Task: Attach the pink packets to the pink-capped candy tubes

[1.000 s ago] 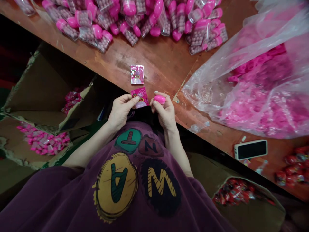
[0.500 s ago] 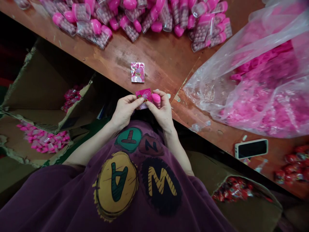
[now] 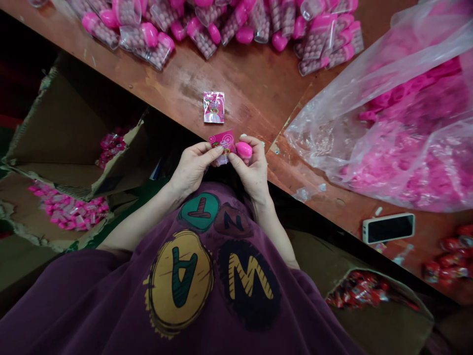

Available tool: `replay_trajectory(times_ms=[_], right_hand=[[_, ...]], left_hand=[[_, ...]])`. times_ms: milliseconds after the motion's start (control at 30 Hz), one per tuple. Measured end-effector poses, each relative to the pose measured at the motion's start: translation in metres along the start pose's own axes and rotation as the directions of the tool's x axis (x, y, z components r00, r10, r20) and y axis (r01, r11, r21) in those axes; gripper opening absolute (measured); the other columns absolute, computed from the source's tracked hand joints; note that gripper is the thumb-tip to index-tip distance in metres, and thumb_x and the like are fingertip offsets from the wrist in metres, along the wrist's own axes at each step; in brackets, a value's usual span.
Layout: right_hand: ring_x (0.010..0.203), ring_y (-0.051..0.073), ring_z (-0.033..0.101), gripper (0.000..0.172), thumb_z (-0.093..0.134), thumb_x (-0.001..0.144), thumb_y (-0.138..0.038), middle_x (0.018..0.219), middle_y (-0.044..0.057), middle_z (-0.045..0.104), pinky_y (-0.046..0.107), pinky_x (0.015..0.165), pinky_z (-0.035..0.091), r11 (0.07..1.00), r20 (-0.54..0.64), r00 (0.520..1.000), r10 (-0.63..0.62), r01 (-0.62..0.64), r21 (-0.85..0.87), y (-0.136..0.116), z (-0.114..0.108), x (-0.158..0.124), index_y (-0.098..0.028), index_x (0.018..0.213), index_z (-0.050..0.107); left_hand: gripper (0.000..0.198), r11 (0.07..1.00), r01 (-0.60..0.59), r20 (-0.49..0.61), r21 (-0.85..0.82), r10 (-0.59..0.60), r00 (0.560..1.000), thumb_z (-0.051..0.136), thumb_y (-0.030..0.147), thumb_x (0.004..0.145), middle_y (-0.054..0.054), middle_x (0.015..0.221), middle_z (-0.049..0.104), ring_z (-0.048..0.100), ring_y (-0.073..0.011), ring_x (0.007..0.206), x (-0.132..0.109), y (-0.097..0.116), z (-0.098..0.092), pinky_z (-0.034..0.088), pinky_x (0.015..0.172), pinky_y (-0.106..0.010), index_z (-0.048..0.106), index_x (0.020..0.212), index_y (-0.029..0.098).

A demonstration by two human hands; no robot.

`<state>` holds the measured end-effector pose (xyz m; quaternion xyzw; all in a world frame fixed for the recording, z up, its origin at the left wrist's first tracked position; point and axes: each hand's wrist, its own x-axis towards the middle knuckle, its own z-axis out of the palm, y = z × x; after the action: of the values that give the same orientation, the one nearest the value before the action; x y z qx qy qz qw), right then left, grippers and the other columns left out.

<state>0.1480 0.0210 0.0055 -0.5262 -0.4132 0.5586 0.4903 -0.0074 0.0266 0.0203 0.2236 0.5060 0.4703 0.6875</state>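
Note:
Between both hands, at the table's front edge, is a small printed pink packet (image 3: 226, 139). My left hand (image 3: 189, 170) pinches its left side between thumb and fingers. The thumb of my right hand (image 3: 255, 171) presses on the packet's right side. The same right hand has its fingers curled round a small container with a rounded pink cap (image 3: 244, 150); most of its body is hidden by the hand. A second, shiny pink packet (image 3: 214, 107) lies flat on the wooden table (image 3: 177, 88) just beyond my hands.
Clear tubes of pink beads with pink caps (image 3: 203, 39) are heaped at the back. A plastic bag of pink parts (image 3: 406, 148) and a phone (image 3: 388, 228) lie at right, near red wrapped pieces (image 3: 449, 259). Cardboard boxes (image 3: 55, 148) with pink items stand at left; another box (image 3: 384, 325) holds red pieces.
The whole view has shifted slightly, so things on the table appear a little further right. My hands keep the same hold on the packet and the capped container.

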Motion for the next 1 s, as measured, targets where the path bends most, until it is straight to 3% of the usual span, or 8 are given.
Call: replay_trajectory(times_ms=[233,400,767,1000], right_hand=[[0.080,0.011,0.055,0.052,0.090,0.077,-0.051,0.107,-0.001,0.057,0.025,0.075,0.060,1.000,-0.024,1.000,0.010,-0.010,0.029,0.015,-0.002,0.001,-0.034,0.117,0.062],[0.067,0.007,0.050,0.055,0.087,0.080,-0.058,0.101,-0.002,0.055,0.019,0.057,0.054,0.999,-0.025,1.000,-0.004,0.005,0.042,0.025,-0.001,0.002,-0.032,0.119,0.060],[0.062,0.008,0.048,0.048,0.076,0.089,-0.059,0.087,-0.005,0.049,0.022,0.058,0.054,0.999,-0.013,0.999,-0.042,0.042,-0.034,0.030,0.001,0.002,-0.032,0.121,0.053],[0.067,0.008,0.051,0.045,0.083,0.085,-0.052,0.091,-0.004,0.054,0.022,0.061,0.052,0.998,0.031,0.998,-0.052,0.052,-0.026,0.020,-0.004,0.002,-0.029,0.114,0.058]], left_hand=[[0.030,0.996,-0.001,0.009,0.094,0.001,1.000,0.093,0.036,0.073,-0.002,0.063,0.067,0.056,-0.0095,0.060,0.003,-0.006,0.001,0.045,0.061,-0.025,0.075,0.064,0.015],[0.030,0.998,-0.015,-0.011,0.061,0.016,1.000,0.094,0.036,0.071,-0.001,0.062,0.067,0.058,-0.0085,0.060,0.004,-0.010,0.003,0.045,0.063,-0.024,0.075,0.063,0.015],[0.042,0.995,0.092,-0.051,0.028,-0.091,0.995,0.101,0.041,0.059,-0.001,0.059,0.065,0.055,-0.0077,0.055,0.005,-0.013,0.009,0.042,0.058,-0.024,0.069,0.059,0.014],[0.034,0.989,0.149,0.048,-0.009,-0.149,0.988,0.092,0.041,0.076,-0.005,0.067,0.070,0.060,-0.0103,0.060,0.006,-0.008,0.001,0.048,0.063,-0.025,0.075,0.071,0.012]])
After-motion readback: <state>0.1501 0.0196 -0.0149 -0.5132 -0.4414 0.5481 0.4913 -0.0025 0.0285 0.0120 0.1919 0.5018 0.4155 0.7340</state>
